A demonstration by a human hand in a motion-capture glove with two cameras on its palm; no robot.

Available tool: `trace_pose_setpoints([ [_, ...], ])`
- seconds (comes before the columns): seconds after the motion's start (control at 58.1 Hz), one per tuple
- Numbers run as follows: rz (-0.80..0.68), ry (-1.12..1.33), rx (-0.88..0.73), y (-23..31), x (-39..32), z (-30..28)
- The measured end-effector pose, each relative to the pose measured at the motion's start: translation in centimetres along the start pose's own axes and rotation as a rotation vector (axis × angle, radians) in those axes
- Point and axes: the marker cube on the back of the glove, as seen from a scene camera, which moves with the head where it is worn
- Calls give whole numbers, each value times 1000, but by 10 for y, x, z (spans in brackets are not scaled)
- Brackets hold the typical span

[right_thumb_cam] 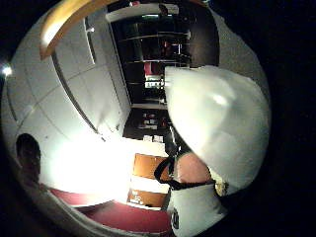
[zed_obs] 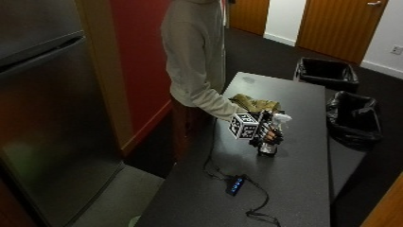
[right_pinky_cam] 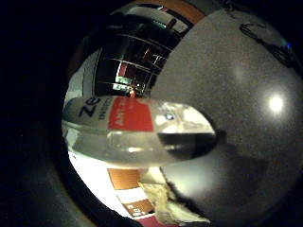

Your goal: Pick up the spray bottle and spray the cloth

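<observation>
In the outside view, my gloved right hand (zed_obs: 271,134) grips a clear spray bottle (zed_obs: 267,149) around its neck, holding it upright over the dark table (zed_obs: 302,189). I cannot tell whether its base touches the tabletop. Its white spray head (zed_obs: 281,118) rises above my fingers. A crumpled olive-tan cloth (zed_obs: 255,103) lies on the table just beyond the bottle, toward the person's body. The little finger side palm view is crossed by the bottle (right_pinky_cam: 137,130) with its red label, and the cloth (right_pinky_cam: 165,203) lies on the table beside it. The white spray head (right_thumb_cam: 217,128) fills much of the thumb side palm view.
Two bins with black liners (zed_obs: 326,73) (zed_obs: 353,120) stand on the floor past the table's far side. A small black device with blue lights (zed_obs: 235,185) and its cable lie on the near part of the table. A steel fridge (zed_obs: 44,118) stands at the left.
</observation>
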Motion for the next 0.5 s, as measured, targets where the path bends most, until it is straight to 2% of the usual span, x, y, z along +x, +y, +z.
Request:
trace_pose_setpoints([
  [0.241,26,28,-3,-22,3,10],
  [0.499,-2,59,-128,-40,-6,32],
])
